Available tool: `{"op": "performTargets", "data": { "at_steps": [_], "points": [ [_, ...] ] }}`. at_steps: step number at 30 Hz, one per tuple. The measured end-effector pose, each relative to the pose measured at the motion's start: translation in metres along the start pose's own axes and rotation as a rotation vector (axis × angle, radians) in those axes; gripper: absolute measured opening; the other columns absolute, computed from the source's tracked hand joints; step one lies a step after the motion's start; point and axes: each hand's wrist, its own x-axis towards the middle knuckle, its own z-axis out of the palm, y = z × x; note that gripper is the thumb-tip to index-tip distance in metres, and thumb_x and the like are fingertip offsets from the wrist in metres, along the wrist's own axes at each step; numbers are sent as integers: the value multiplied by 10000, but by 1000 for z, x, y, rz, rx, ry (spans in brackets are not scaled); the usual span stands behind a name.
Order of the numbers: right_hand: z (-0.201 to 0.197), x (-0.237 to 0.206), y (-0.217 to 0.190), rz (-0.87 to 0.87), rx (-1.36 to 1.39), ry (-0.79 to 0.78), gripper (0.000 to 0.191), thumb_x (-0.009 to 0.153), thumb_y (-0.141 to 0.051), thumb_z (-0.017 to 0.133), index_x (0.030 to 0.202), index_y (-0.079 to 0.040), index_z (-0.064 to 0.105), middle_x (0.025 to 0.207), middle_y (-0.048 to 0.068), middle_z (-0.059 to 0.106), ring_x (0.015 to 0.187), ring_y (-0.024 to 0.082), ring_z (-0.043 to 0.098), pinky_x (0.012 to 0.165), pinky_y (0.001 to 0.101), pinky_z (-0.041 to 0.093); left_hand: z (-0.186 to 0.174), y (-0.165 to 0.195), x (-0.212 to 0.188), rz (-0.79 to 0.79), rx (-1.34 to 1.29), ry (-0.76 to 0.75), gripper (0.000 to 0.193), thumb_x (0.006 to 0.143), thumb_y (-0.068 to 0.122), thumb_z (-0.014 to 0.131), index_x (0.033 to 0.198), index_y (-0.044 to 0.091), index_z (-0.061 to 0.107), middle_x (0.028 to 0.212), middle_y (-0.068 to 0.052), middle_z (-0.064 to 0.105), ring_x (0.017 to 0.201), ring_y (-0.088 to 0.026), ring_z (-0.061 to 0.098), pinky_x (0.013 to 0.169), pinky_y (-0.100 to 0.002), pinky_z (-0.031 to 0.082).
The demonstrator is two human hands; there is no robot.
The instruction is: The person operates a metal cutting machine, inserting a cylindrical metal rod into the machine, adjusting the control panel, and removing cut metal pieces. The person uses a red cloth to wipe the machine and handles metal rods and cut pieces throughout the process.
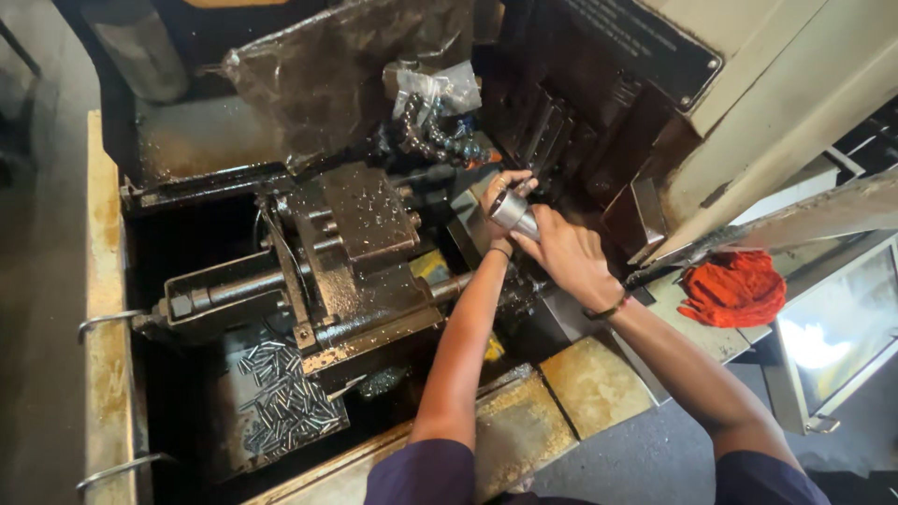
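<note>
Metal cylinder (514, 211), shiny and short, sits right in the middle of the action, held up deep inside the oily machine (351, 243), just in front of the dark housing. Right hand (569, 254) has it from below and behind, fingers (538, 241) wrapped round the lower end. Left hand (503, 192) comes in from above, fingers curled over the top end and pressed against the metal, so both hands are closed on this one piece.

How will it handle? Solid steel by the look of it, so I'd judge it stiff, dense and heavy for its size, nothing fragile about it. Everything around is filmed with oil, so slippery is the worry. The safe hold looks like the full wrap round the barrel, not a fingertip pinch at the rim.

Counting now: one cylinder, two hands on it, one wristband on each wrist. One red rag (734, 288) lies crumpled on the grey ledge, well apart to the right. One segmented coolant hose (426, 136) snakes behind the left hand, with a crumpled clear plastic bag (438, 87) above it. Down in the tray (234, 440) at lower left lies a heap of small metal pins (285, 397), too many and too jumbled to count.
</note>
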Motion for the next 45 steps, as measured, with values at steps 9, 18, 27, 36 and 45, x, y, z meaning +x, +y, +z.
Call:
{"op": "performTargets", "data": {
  "at_steps": [9,18,27,36,45],
  "points": [
    [-10,-3,-10,24,9,-54,471,960,-455,639,1184,-48,556,982,225,717,785,471,691,616,568,537,1,-3,-1,30,8,4,150,949,2,598,1052,-47,695,1028,-60,633,964,-181,692,931,-336,599],
    [-10,3,2,68,30,33,484,957,-438,645,1222,-44,553,944,240,712,767,480,686,632,576,533,0,5,-7,-104,193,102,278,937,116,498,1073,37,727,985,-41,739,922,-136,667,835,-234,522],
    [-2,2,3,37,40,10,472,952,-432,643,1174,-28,543,974,253,707,789,491,681,631,584,528,3,2,0,-11,387,114,214,892,130,703,1046,-17,725,927,-50,685,878,-119,636,782,-264,499],
    [-5,11,3,114,-1,-65,475,977,-462,640,1168,-40,535,961,254,705,815,497,676,666,587,524,4,5,-3,86,203,91,306,984,263,529,938,79,769,904,18,736,864,-65,682,806,-201,527],
    [-34,-47,-14,-12,41,-60,522,945,-488,632,1244,-65,560,911,225,717,793,441,698,645,510,553,8,7,-2,42,628,280,135,920,150,754,1019,61,728,833,-27,718,725,-93,661,674,-239,548]
  ]
}}
